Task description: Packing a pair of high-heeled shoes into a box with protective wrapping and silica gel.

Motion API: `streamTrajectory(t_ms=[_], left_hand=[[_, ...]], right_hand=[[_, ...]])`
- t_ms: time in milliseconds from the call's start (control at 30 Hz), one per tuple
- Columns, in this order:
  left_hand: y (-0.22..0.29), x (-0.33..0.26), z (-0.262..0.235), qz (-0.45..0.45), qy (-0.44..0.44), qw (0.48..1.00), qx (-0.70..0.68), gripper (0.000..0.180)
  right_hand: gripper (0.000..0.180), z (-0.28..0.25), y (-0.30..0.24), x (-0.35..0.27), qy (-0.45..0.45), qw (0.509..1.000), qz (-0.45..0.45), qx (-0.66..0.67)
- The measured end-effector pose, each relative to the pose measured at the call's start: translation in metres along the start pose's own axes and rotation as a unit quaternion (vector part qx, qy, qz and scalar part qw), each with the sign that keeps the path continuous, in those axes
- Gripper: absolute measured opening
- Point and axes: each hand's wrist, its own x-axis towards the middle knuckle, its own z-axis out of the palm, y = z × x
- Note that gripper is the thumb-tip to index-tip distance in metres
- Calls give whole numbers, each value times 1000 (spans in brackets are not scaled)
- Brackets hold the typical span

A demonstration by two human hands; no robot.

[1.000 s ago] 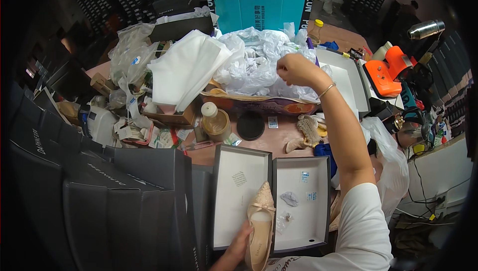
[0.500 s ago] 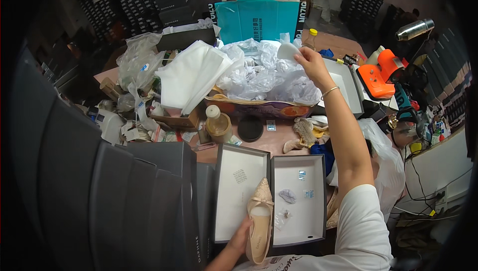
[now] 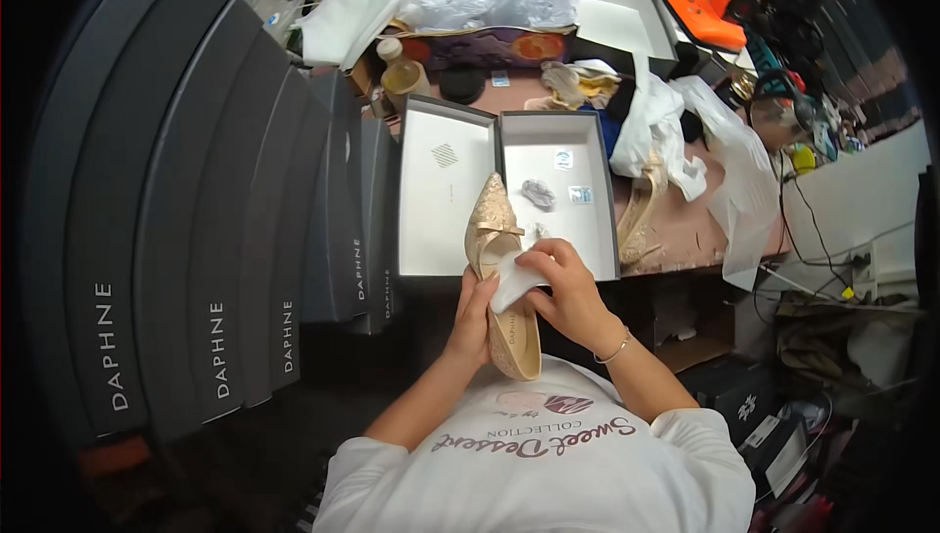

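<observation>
A beige pointed-toe flat shoe [image 3: 493, 212] with a small bow is held toe-up in front of my chest. My left hand [image 3: 470, 325] grips its side, fingers closed round it. In my right hand [image 3: 571, 300] a soft white wad [image 3: 515, 284] is pinched at the shoe's opening; its lower part overlaps the insole. How far the wad reaches inside is hidden. Behind the shoe lie a grey shoebox lid [image 3: 446, 225], white inside, and the matching shoebox base [image 3: 585, 231], which holds a small greyish crumpled bundle [image 3: 538, 194] and small blue-and-white packets.
Grey shoeboxes [image 3: 211, 239] stand in a row at left. A carton of crumpled clear plastic [image 3: 490, 44] sits at the back, near a bottle [image 3: 400, 75]. Right of the open box lie another beige shoe [image 3: 641, 210] and white plastic bags [image 3: 729, 176]; cables hang farther right.
My right hand has come from the plastic-filled carton down to the shoe, bringing the white wad. The shoe remains in my left hand, and the view has tilted lower.
</observation>
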Motion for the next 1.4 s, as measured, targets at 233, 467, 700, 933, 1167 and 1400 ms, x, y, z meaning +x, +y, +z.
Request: streamTrajectory(t_ms=[233,467,700,933,1167,1400], left_hand=[[-31,-34,12,15,13,999,26,46],[-51,-41,22,87,17,994,58,55],[-58,-41,9,-8,80,996,22,43],[-25,-27,0,-59,71,996,5,53],[-15,-20,-20,-62,52,996,-46,62],[-21,-20,2,48,11,997,53,51]], right_hand=[[15,10,-5,-28,2,967,-119,-226],[38,32,2,-3,163,980,13,-112],[91,40,26,13,-122,992,-7,23],[58,37,170,76,-53,975,88,-197],[36,0,61,52,-48,908,152,389],[35,17,3,-3,4,996,-83,-39]])
